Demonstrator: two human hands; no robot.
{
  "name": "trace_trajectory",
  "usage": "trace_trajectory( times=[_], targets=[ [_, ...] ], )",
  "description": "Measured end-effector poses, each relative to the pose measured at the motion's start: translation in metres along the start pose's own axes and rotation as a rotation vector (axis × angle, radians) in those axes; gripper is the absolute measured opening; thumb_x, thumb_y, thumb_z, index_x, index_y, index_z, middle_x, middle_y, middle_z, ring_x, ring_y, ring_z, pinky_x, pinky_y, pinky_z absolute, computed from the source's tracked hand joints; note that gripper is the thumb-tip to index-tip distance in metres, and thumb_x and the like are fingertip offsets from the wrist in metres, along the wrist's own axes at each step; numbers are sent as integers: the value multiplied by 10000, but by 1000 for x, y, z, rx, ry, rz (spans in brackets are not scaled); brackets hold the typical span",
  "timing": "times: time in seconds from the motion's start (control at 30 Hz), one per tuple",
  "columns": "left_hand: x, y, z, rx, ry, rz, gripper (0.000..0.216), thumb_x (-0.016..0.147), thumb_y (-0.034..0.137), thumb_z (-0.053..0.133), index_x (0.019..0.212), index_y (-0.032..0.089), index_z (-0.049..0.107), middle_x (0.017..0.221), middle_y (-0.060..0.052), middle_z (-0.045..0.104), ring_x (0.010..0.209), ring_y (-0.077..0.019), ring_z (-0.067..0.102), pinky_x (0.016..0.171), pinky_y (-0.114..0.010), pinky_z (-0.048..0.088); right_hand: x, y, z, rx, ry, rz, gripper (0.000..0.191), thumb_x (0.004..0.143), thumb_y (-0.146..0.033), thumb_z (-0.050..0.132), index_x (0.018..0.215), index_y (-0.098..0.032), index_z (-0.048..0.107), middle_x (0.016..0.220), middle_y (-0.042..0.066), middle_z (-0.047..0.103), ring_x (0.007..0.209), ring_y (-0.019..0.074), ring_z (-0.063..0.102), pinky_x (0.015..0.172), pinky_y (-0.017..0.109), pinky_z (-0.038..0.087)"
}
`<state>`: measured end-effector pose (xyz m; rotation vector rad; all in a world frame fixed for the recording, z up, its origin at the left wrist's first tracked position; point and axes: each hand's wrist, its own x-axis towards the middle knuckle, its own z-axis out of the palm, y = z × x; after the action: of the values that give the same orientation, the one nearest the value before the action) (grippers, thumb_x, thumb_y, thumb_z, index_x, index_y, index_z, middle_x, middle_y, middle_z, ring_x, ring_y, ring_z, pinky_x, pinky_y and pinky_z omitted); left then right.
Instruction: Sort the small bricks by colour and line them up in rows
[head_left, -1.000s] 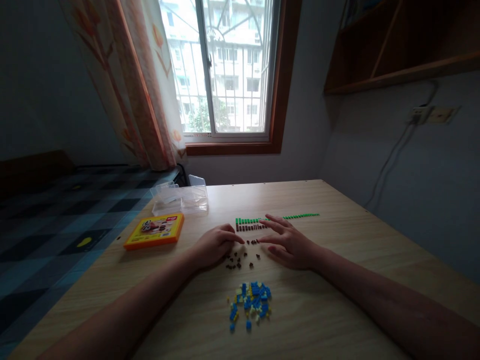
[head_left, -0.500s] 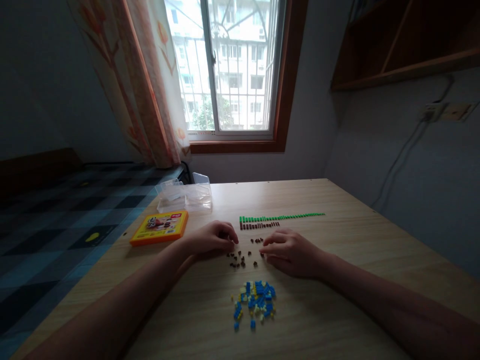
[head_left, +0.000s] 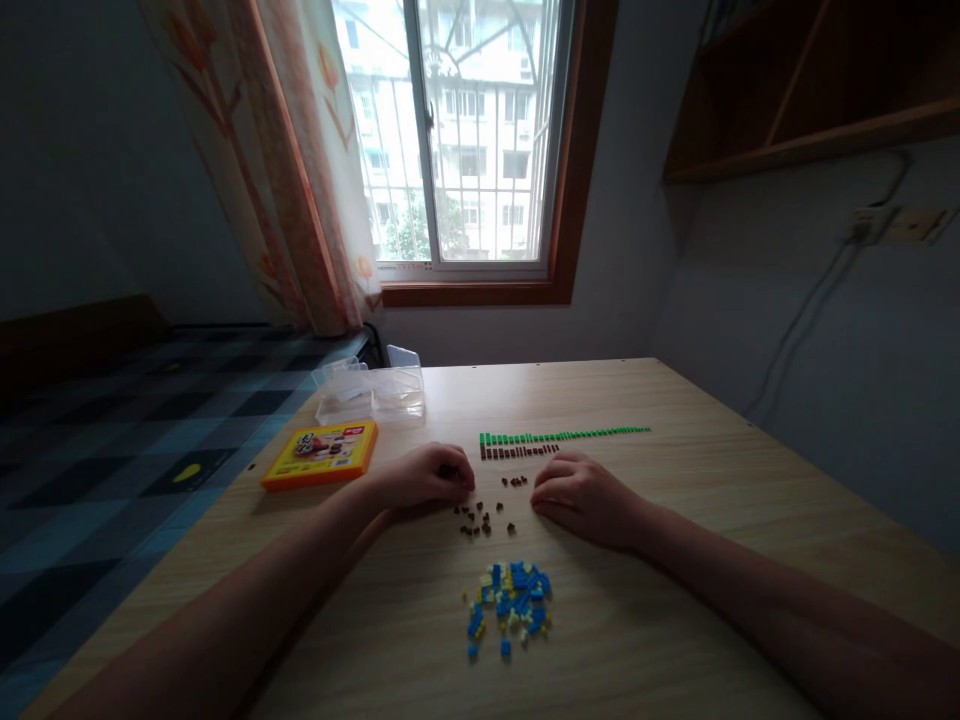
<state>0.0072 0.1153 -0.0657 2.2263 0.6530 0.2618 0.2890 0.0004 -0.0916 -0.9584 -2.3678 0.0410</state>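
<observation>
My left hand (head_left: 431,473) rests on the table with curled fingers, thumb and forefinger close together; whatever they may hold is hidden. It is beside a loose scatter of small brown toy bricks (head_left: 486,518). Across from it, my right hand (head_left: 579,498) has its fingers pinched downward at the tabletop, closed on a small brown brick that the fingers cover. Between the hands and slightly farther off lies a short group of brown bricks (head_left: 515,481). Behind them run a row of dark reddish-brown bricks (head_left: 517,452) and a longer row of green bricks (head_left: 559,436).
A pile of blue and yellow bricks (head_left: 519,595) lies nearer to me on the wooden table (head_left: 675,630). At the left are a yellow-orange box (head_left: 321,455) and clear plastic containers (head_left: 371,392). A bed (head_left: 187,420) adjoins the table's left side.
My right hand has drawn slightly to the right, its fingers closer together. The brown brick at its fingertips no longer shows on the table. My left hand has hardly moved.
</observation>
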Motion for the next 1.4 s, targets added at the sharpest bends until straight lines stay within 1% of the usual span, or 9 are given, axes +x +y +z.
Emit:
trace_trajectory(
  times=[0.3, 0.43, 0.6, 0.7, 0.8, 0.9, 1.0, 1.17, 1.4],
  targets=[
    [-3, 2, -4, -57, -61, -15, 256, 716, 385, 781, 835, 163, 733, 869, -22, 628, 769, -148, 549, 688, -251, 453, -2, 7, 2, -57, 127, 54, 201, 950, -221, 551, 957, -207, 752, 903, 86, 724, 861, 210, 631, 827, 373, 495],
    [-4, 6, -2, 11, -54, 7, 206, 707, 331, 771, 812, 162, 719, 838, -8, 605, 738, -134, 510, 664, -240, 430, -2, 2, -1, -20, 80, 13, 208, 893, -160, 558, 911, -223, 756, 837, 63, 707, 793, 201, 602, 794, 370, 488],
    [-3, 8, 3, 93, -16, 8, 193, 706, 331, 746, 756, 157, 680, 813, -6, 596, 718, -135, 501, 647, -238, 425, -2, 0, -2, -17, 59, 10, 233, 900, -166, 551, 946, -234, 768, 844, 64, 689, 788, 195, 595, 763, 355, 494],
    [-1, 8, 10, 141, 53, -15, 196, 720, 341, 716, 745, 163, 637, 759, 6, 584, 680, -132, 480, 616, -237, 403, -2, 0, -1, -50, 33, 22, 244, 904, -186, 565, 1032, -250, 762, 935, 77, 686, 856, 207, 604, 807, 370, 504],
    [2, 11, 21, 185, 181, -66, 188, 753, 344, 677, 738, 175, 595, 697, 25, 549, 636, -125, 446, 585, -237, 368, -3, -1, 1, -122, 8, 56, 278, 911, -237, 589, 1147, -261, 732, 1156, 113, 659, 1049, 263, 592, 936, 458, 483],
    [4, 15, 28, 250, 278, -89, 195, 786, 362, 652, 750, 180, 591, 692, 19, 554, 641, -135, 456, 589, -248, 354, -4, -6, 1, -169, -27, 65, 354, 920, -270, 592, 1262, -284, 680, 1423, 131, 533, 1273, 327, 499, 1039, 543, 414],
    [2, 16, 26, 192, 246, -70, 210, 813, 387, 629, 809, 179, 599, 717, 15, 551, 658, -141, 466, 598, -253, 367, -4, -11, 0, -163, -98, 28, 388, 946, -315, 576, 1329, -331, 632, 1585, 99, 361, 1437, 347, 348, 1128, 587, 313],
    [-1, 14, 20, 122, 144, -57, 268, 725, 377, 722, 847, 183, 584, 740, 31, 521, 677, -141, 458, 597, -251, 376, -3, -15, 0, -131, -200, 22, 389, 988, -405, 527, 1372, -385, 586, 1657, 30, 206, 1520, 349, 171, 1190, 629, 169],
    [7, 24, 38, 403, 313, -92, 261, 804, 383, 625, 679, 190, 501, 706, 3, 550, 671, -156, 461, 604, -272, 330, -2, -10, 4, -155, -203, 127, 427, 1018, -408, 456, 1440, -373, 513, 1658, 63, 191, 1519, 370, 155, 1167, 675, 155]
  ],
)
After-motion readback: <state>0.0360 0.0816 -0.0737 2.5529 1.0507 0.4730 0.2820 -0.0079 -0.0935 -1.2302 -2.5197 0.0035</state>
